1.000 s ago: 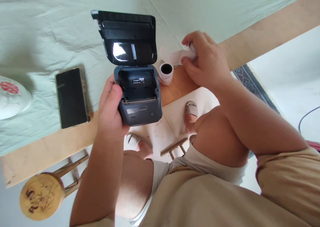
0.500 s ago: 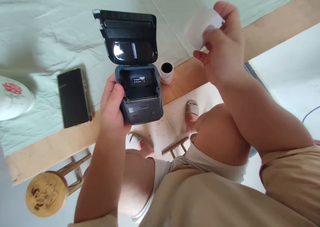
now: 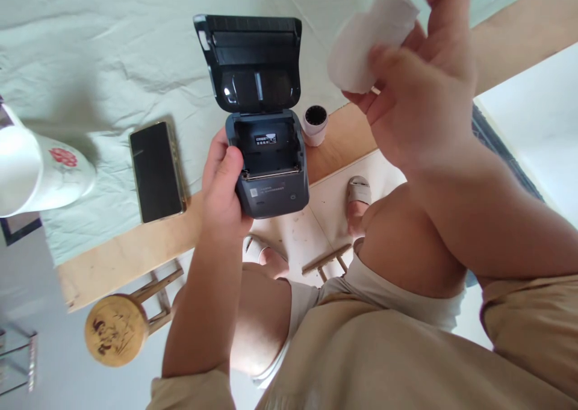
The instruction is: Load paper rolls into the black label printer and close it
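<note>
Matte dark printer (image 3: pixel 271 175) gripped by left hand (image 3: pixel 223 193); right hand (image 3: pixel 419 103) pinches crumpled white paper (image 3: pixel 368 40).

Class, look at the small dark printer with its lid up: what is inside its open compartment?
The printer bay holds no roll, only a small white label on its back wall. The left hand covers its left side.

View: single camera on my head | Facing: forward and steeply down over my lap and the table edge (image 3: pixel 135 250) | Nearness: close, my right hand (image 3: pixel 419 91) looms at 1 o'clock, my left hand (image 3: pixel 223 190) near centre | Shared: only one view.
</note>
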Tool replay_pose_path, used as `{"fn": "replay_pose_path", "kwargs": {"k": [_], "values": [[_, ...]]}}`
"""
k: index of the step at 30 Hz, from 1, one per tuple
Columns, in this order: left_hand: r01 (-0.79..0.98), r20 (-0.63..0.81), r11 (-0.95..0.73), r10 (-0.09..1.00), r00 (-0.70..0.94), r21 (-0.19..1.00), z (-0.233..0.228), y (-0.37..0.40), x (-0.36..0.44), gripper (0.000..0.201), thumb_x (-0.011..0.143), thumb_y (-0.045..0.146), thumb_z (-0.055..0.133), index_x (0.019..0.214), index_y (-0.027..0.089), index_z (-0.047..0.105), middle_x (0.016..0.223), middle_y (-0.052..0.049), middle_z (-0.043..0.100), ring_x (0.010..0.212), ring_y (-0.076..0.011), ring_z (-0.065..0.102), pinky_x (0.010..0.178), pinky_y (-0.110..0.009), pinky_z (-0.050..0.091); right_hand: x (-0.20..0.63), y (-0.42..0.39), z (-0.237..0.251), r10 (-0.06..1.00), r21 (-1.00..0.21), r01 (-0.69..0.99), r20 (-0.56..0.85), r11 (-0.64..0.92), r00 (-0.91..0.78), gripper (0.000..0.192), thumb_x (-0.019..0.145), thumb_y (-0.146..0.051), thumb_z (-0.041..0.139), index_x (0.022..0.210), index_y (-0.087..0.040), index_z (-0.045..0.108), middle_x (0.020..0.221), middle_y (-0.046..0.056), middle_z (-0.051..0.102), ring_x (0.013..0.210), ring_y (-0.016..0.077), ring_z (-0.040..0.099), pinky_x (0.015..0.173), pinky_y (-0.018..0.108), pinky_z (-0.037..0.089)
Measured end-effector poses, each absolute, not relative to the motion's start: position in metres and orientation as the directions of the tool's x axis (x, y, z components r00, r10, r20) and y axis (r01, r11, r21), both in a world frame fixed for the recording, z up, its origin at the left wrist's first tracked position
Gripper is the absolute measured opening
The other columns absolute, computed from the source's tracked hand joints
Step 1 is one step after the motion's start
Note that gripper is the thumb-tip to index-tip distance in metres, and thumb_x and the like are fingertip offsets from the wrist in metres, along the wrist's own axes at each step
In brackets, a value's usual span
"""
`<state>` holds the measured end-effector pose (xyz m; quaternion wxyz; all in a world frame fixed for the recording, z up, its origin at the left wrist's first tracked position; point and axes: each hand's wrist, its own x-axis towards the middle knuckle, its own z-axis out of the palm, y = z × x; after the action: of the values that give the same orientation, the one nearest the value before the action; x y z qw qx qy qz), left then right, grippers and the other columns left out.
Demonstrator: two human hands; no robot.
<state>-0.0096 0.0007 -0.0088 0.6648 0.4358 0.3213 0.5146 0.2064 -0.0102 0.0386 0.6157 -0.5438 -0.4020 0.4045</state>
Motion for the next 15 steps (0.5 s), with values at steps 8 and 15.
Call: {"fn": "replay_pose_path", "kwargs": {"k": [8, 15], "values": [[-0.323, -0.013, 0.104, 0.963, 0.271, 0.941, -0.008, 0.001, -0.012, 0.039, 0.087, 0.05, 0.061, 0.116, 0.025, 0.061, 0.116, -0.008, 0.069, 0.108, -0.0263, 0.068, 0.093, -0.042, 0.056, 0.214, 0.003, 0.037, 0.912, -0.957, -0.252, 0.029, 0.143, 0.41, 0.024, 0.075, -0.021, 0.052, 0.096, -0.024, 0.042, 0.082, -0.002, 0.043, 0.063, 0.0062, 0.054, 0.045, 0.018, 0.031], [-0.419, 0.059, 0.053, 0.967, 0.25, 0.906, -0.011, 0.002, -0.008, 0.032, 0.089, 0.043, 0.061, 0.112, 0.021, 0.067, 0.108, -0.004, 0.072, 0.103, -0.0219, 0.067, 0.097, -0.04, 0.055, 0.2, -0.017, 0.042, 0.852, -0.866, 0.353, 0.455, 0.355, 0.259, 0.045, 0.072, -0.007, 0.047, 0.117, -0.012, 0.05, 0.126, 0.009, 0.051, 0.109, 0.0143, 0.056, 0.073, 0.026, 0.054]]}}
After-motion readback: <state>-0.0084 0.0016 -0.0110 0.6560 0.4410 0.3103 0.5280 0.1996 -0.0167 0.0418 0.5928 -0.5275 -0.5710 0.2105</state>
